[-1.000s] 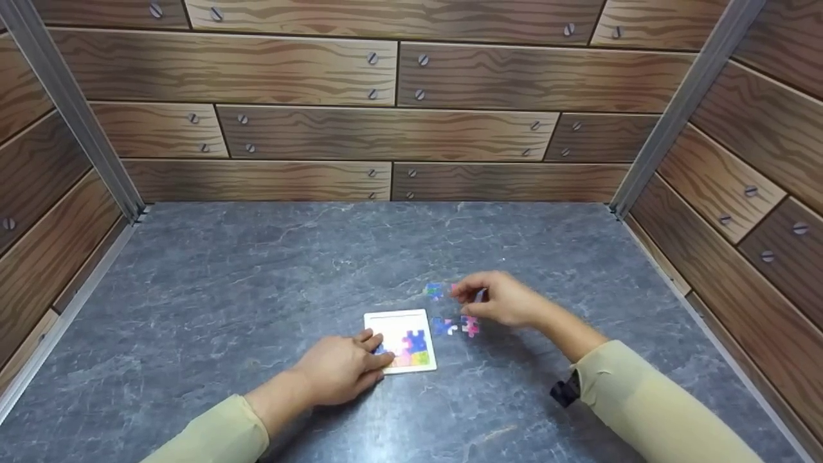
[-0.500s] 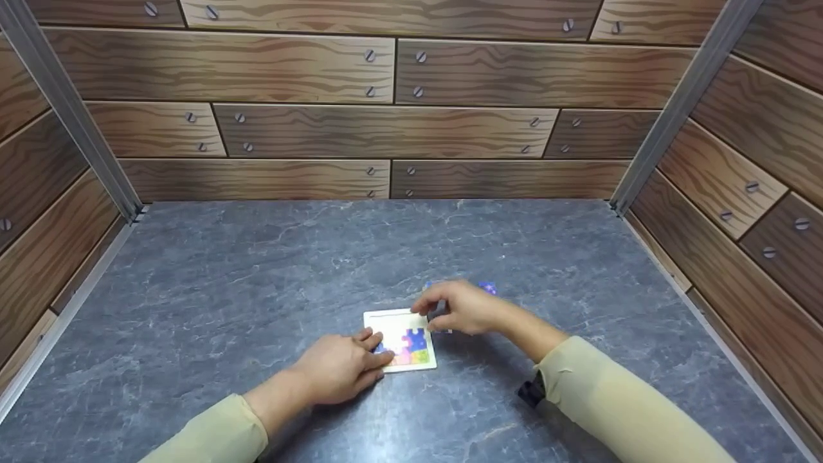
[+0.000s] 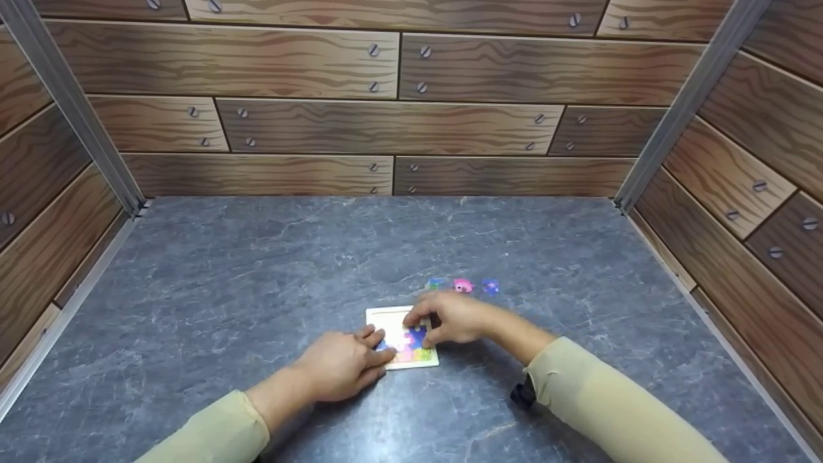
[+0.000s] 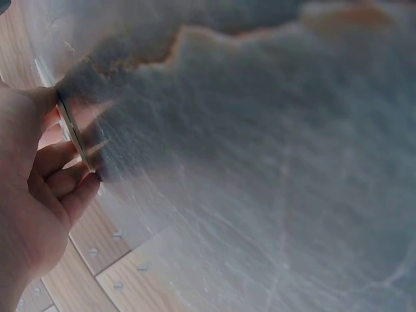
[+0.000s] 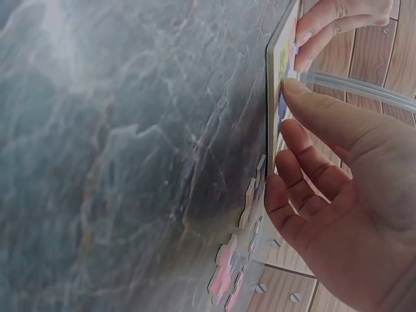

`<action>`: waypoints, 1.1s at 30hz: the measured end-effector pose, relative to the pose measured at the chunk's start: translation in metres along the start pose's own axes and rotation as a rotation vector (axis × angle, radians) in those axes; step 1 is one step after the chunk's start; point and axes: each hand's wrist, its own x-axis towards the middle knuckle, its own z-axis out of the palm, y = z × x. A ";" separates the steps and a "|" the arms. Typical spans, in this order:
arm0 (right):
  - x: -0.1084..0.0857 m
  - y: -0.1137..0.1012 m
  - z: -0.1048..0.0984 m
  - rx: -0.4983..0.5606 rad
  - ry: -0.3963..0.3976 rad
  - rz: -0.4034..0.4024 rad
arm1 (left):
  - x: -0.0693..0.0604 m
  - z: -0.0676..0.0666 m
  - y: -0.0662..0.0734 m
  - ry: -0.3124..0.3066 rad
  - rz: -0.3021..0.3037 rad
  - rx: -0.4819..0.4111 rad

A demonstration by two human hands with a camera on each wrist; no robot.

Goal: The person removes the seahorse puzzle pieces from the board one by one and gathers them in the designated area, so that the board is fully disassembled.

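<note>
A small white-framed puzzle tray lies on the table, with blue, pink and yellow-green pieces fitted in its lower part. My left hand holds its left side, fingertips on the face; the left wrist view shows thumb and fingers at the tray's edge. From the right, my right hand reaches over the tray, thumb and index at a blue puzzle piece inside it. In the right wrist view the thumb touches that piece, while the other fingers are bent; the index fingertip's contact is hidden.
Beyond the right hand lie loose puzzle pieces: a blue-green one, a pink one and a blue one. More pieces sit beside the tray in the right wrist view. Wood-patterned walls enclose the grey table.
My right hand has moved left and nearer, from the loose pieces to the right part of the tray. The left hand has stayed on the tray.
</note>
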 end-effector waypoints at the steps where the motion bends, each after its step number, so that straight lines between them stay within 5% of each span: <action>1: 0.000 0.000 0.000 -0.006 -0.005 0.004 | 0.000 0.000 0.000 0.001 0.001 -0.001; 25: 0.001 0.002 0.002 -0.049 -0.004 -0.017 | 0.006 0.001 0.008 0.111 0.052 0.037; 33: 0.000 0.001 0.002 -0.061 0.000 -0.013 | 0.012 0.000 0.014 0.044 0.022 0.029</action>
